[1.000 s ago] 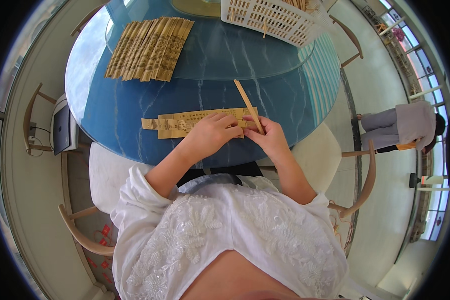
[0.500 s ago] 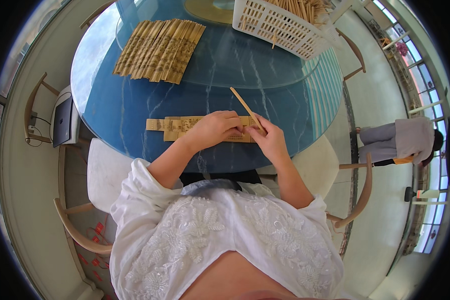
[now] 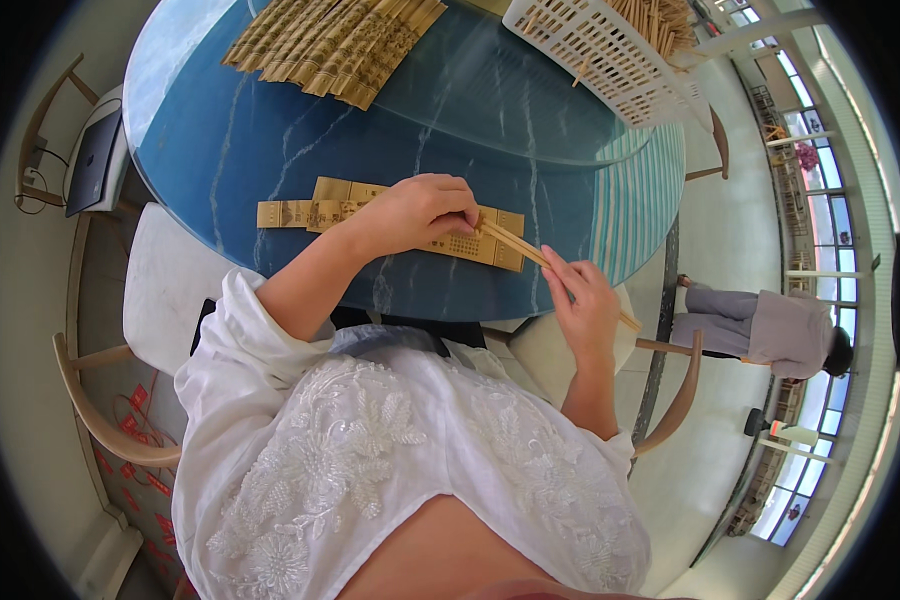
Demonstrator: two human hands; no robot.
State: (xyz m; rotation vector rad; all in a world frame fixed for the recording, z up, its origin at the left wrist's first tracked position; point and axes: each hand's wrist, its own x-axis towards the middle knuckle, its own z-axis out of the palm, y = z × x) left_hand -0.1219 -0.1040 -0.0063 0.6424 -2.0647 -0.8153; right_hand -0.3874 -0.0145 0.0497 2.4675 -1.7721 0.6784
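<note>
Seated person at a round blue glass-topped surface (image 3: 270,130). The left hand (image 3: 420,210) rests on a row of tan paper sleeves (image 3: 370,215) lying near the surface's near edge, its grip pinched on the upper end of a pair of wooden chopsticks (image 3: 525,250). The chopsticks slant from the sleeves' right end down past the near edge of the surface to the right hand (image 3: 580,305), whose grip is closed around their lower end; that hand is off the surface, above the person's lap. A fanned stack of further tan sleeves (image 3: 335,40) lies at the far edge of the surface, and a white slotted plastic basket (image 3: 590,45) holding more chopsticks stands at the far right edge. A grey laptop (image 3: 92,160) sits on a chair beside the left edge. Another person (image 3: 760,325) stands well apart on the right.
</note>
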